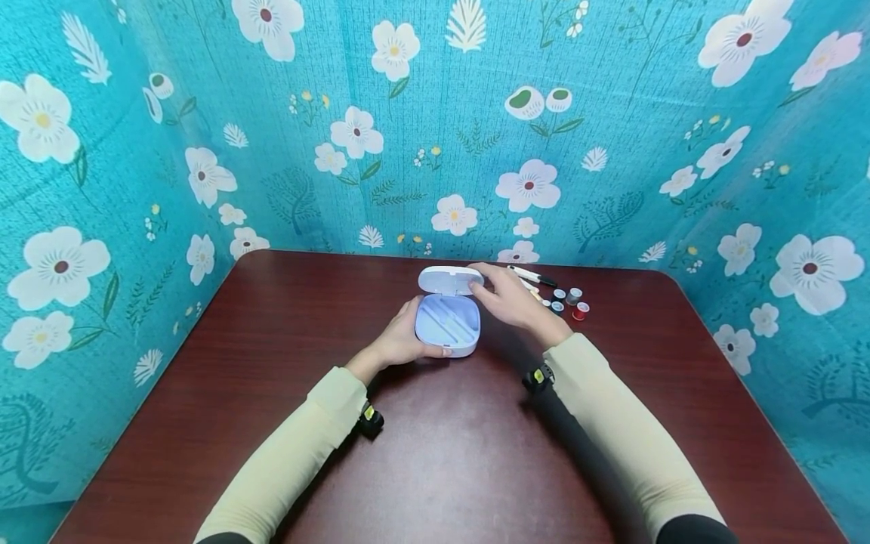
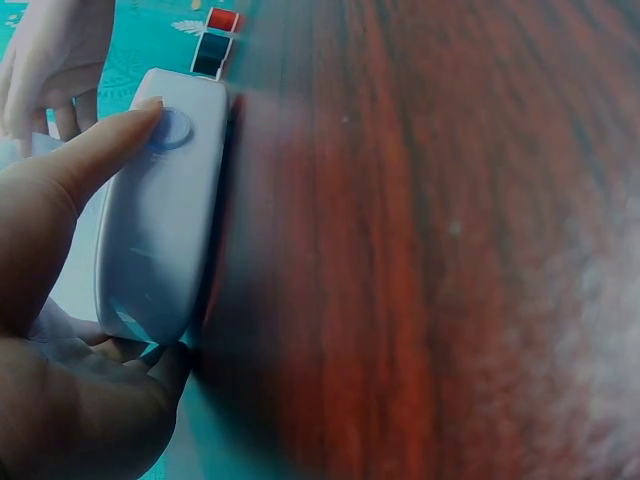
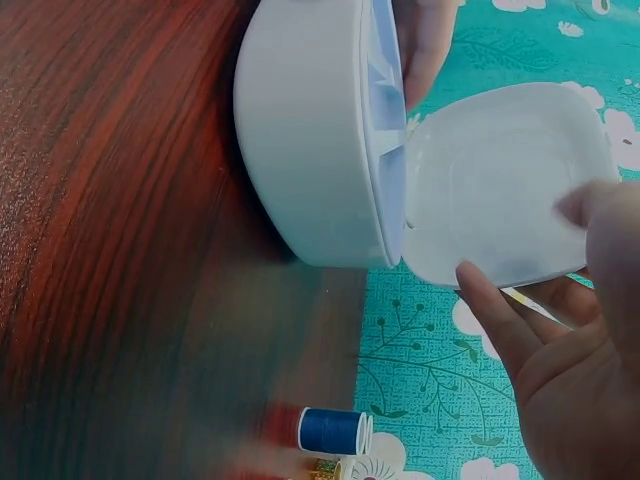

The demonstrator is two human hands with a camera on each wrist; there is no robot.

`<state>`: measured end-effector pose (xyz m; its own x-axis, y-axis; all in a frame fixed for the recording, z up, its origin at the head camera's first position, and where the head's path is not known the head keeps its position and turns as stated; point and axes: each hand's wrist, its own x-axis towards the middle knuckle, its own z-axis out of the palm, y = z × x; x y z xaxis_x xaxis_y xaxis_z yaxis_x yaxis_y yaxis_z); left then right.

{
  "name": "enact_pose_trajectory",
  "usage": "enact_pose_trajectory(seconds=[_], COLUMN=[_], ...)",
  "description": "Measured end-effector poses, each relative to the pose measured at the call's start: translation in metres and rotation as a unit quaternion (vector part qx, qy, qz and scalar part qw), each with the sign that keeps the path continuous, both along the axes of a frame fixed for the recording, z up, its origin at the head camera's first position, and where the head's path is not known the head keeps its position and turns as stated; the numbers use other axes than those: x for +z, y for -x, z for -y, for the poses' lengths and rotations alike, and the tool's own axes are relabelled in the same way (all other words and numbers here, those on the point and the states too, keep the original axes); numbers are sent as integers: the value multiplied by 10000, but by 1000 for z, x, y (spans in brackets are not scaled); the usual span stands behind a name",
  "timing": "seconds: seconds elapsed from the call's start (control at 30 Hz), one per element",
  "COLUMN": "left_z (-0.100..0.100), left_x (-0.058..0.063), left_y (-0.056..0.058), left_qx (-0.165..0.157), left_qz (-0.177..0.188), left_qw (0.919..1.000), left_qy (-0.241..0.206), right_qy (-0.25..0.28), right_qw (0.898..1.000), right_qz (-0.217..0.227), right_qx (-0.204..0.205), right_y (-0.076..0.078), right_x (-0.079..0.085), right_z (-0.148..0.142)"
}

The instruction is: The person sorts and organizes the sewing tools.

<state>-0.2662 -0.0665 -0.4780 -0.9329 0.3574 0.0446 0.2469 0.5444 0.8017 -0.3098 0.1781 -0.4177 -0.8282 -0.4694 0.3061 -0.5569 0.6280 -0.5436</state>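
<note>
L hand (image 1: 399, 340) is gripping box (image 1: 465, 350), R hand (image 1: 513, 300) pinching lid (image 1: 442, 281) at R edge; spools (image 1: 580, 311) sitting nr, tabletop (image 1: 292, 332) stretching wide L.

hands (image 1: 399, 340) (image 1: 511, 298) on pale box (image 1: 447, 319) | left grips it | right holds raised lid (image 1: 442, 280) | spools (image 1: 558, 307) at right

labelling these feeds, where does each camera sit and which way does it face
Head: worn on the head, looks forward and down at the open case; left hand, right hand and sleeves show.
Left wrist: worn there, looks at the case's wall and round button; both hands show.
Right wrist: worn there, looks at the case's side and raised lid; both hands show.
Both wrist views share the case and spools.
</note>
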Motion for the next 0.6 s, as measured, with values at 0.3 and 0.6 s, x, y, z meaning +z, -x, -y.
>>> enact_pose_trajectory(seconds=[0.3,0.6], left_z=[1,2], left_x=[2,0], left_y=[0,0], left_qx=[6,-38], left_qz=[48,25], left_qw=[10000,10000], left_qy=[-61,-31], right_qy=[-12,-265], right_qw=[9999,9987], right_qz=[-46,-287], right_qx=[-110,-325], right_y=[10,17], right_x=[-1,-6], right_z=[0,1])
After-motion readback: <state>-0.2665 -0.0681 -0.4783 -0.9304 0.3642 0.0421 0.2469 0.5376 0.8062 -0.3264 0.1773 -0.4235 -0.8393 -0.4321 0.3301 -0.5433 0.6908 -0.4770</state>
